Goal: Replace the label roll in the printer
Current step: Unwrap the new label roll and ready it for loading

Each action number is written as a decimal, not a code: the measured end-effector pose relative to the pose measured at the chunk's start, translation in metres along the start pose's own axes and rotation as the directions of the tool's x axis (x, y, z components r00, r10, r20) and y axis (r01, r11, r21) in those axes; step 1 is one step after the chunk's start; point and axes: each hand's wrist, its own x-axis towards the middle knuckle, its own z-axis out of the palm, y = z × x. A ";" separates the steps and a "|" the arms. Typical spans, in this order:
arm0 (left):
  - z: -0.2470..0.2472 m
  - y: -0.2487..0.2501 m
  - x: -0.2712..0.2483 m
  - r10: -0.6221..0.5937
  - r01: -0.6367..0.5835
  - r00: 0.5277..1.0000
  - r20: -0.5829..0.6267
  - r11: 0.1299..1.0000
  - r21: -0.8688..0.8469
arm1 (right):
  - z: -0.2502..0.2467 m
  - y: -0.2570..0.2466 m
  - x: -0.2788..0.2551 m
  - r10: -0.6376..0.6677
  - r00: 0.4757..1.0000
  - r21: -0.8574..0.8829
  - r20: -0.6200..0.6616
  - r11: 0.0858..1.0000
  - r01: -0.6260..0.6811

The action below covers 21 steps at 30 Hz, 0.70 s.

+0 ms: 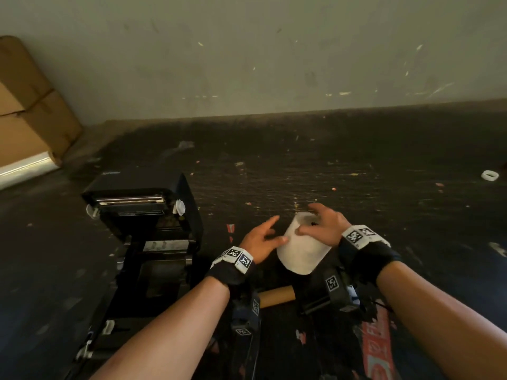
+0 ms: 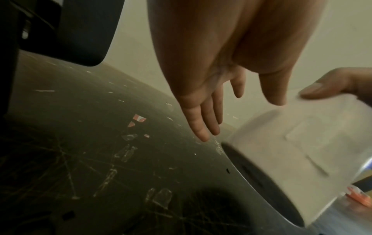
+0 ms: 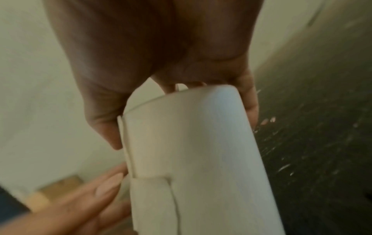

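Here the right hand (image 1: 325,226) holds a full white label roll (image 1: 301,248).

One printer (image 1: 142,242). One white label roll (image 1: 301,248). One brown tube (image 1: 277,296). Two hands: left hand (image 1: 260,239), right hand (image 1: 323,226). Two cardboard boxes (image 1: 30,111). One small white ring (image 1: 490,175).
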 end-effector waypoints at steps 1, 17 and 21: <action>-0.001 0.001 -0.001 0.001 -0.001 1.000 -0.002 1.000 -0.031 | -0.005 0.003 -0.002 0.046 0.999 0.126 -0.013 0.991 -0.044; -0.001 0.046 -0.044 0.114 -0.158 0.985 -0.126 0.886 -0.435 | -0.020 0.009 -0.061 -0.006 0.961 0.880 0.276 0.403 -0.250; -0.006 0.043 -0.052 0.079 -0.131 0.988 -0.135 0.887 -0.443 | -0.024 0.001 -0.072 0.027 0.998 0.783 0.060 0.619 -0.063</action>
